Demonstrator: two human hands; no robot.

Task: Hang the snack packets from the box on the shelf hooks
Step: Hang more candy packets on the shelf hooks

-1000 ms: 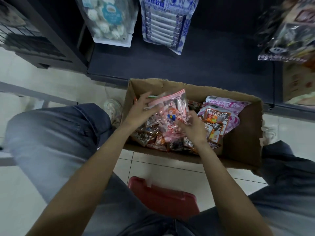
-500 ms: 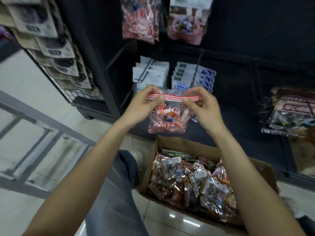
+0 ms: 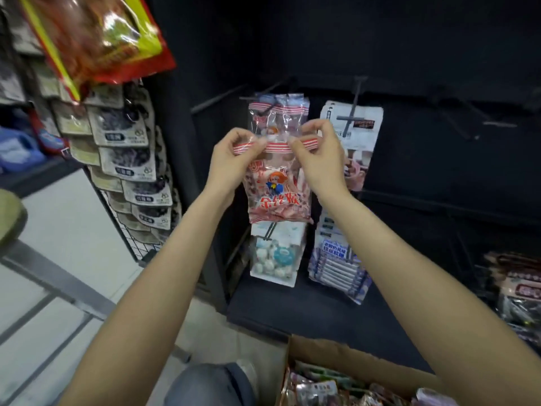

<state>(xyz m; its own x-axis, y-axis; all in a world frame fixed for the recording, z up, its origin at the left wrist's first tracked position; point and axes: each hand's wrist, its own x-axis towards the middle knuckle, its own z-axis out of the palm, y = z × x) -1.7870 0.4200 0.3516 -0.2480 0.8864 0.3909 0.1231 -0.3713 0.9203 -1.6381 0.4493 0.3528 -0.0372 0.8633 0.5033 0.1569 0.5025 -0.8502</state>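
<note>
Both hands are holding one snack packet (image 3: 276,186) up in front of the dark shelf (image 3: 424,68), its long axis vertical and its red-and-white striped header on top. The left hand (image 3: 231,159) is pinching the header's left end, the right hand (image 3: 317,155) its right end, fingers (image 3: 295,143) clenched on the strip. The printed face is pointing toward the camera. Just behind and above it, matching packets (image 3: 278,112) are hanging on a hook (image 3: 257,98) that is jutting out from the shelf. Below them a white packet (image 3: 275,256) is hanging, with grey packets (image 3: 351,127) to the right. The box (image 3: 336,356) of packets is sitting on the floor at the bottom edge.
</note>
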